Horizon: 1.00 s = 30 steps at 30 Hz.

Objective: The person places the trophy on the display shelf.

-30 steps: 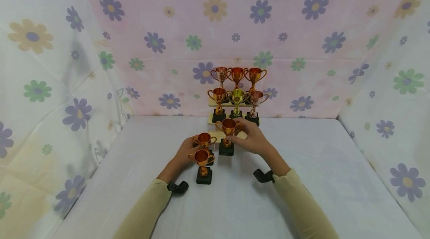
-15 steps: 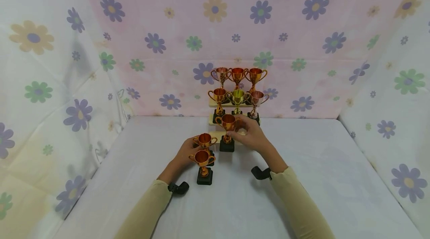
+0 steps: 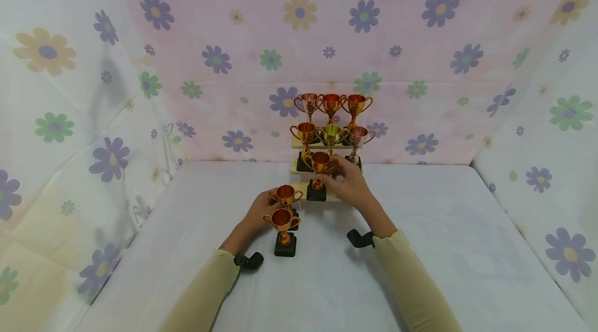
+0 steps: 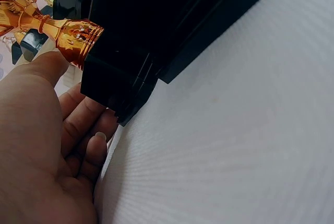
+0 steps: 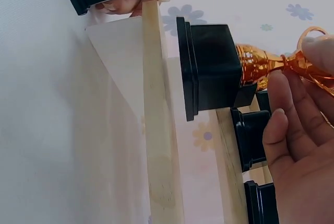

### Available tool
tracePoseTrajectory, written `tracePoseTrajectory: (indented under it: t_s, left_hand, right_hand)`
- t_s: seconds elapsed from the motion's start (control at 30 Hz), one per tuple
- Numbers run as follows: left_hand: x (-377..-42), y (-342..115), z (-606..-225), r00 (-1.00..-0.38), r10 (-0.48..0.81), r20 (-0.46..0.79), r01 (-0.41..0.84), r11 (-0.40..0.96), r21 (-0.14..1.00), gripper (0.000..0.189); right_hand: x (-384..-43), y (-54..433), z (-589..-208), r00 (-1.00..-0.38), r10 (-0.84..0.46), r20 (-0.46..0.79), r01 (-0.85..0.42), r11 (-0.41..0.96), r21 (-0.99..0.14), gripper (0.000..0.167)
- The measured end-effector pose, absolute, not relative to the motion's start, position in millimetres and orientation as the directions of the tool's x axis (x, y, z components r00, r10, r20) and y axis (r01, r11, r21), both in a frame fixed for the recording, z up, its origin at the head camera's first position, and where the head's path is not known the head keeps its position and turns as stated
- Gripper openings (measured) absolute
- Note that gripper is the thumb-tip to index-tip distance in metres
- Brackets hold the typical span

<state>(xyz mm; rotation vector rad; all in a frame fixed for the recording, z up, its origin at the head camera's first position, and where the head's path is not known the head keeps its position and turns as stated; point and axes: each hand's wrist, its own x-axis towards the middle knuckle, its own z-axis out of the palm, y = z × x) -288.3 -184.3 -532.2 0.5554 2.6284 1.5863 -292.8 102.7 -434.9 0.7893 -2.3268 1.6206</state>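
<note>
My right hand [image 3: 351,184] pinches a small copper-coloured trophy cup [image 3: 321,162] by its stem and handle. Its black square base [image 5: 214,67] hovers close above the lowest step [image 5: 160,140] of a wooden stand, seen in the right wrist view. My left hand [image 3: 257,212] is round the back of a second copper trophy cup [image 3: 286,195] on the table, left of the stand. In the left wrist view its thumb [image 4: 49,67] touches the golden stem [image 4: 75,41], with fingers curled behind the base. A third copper trophy cup [image 3: 282,220] stands upright just in front.
On the stand's upper two steps stand several trophy cups, among them a yellow-gold one [image 3: 331,134] and a pinkish one [image 3: 358,136]. A white-covered table [image 3: 420,249] lies below, and flowered cloth [image 3: 299,52] hangs behind and at both sides.
My right hand has moved its trophy cup away from me, from in front of the stand to over the lowest step. The left hand and the two cups near it have stayed in place.
</note>
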Motion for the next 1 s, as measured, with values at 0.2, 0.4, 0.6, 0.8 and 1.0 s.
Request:
tracePoseTrajectory:
  t_s: [0.2, 0.4, 0.6, 0.8, 1.0]
  left_hand:
    - [-288, -184, -532, -0.934, 0.316, 0.168, 0.297, 0.421, 0.857, 0.037]
    - [-287, -183, -529, -0.94, 0.306, 0.154, 0.283, 0.44, 0.852, 0.033]
    - [-287, -183, -528, -0.944, 0.296, 0.146, 0.276, 0.468, 0.839, 0.031]
    - [-287, -183, -529, -0.947, 0.293, 0.133, 0.261, 0.461, 0.848, 0.031]
    - [-288, -182, -530, -0.953, 0.28, 0.117, 0.241, 0.464, 0.852, 0.033]
  right_hand:
    - [-296, 99, -438, -0.83, -0.287, 0.479, -0.545, 0.229, -0.807, 0.037]
    - [-299, 94, -440, -0.844, -0.261, 0.468, -0.527, 0.25, -0.812, 0.034]
    - [-297, 88, -439, -0.852, -0.251, 0.461, -0.519, 0.283, -0.806, 0.037]
    - [-297, 83, -442, -0.857, -0.243, 0.454, -0.513, 0.324, -0.795, 0.033]
    - [-296, 75, -446, -0.868, -0.209, 0.451, -0.497, 0.332, -0.802, 0.029]
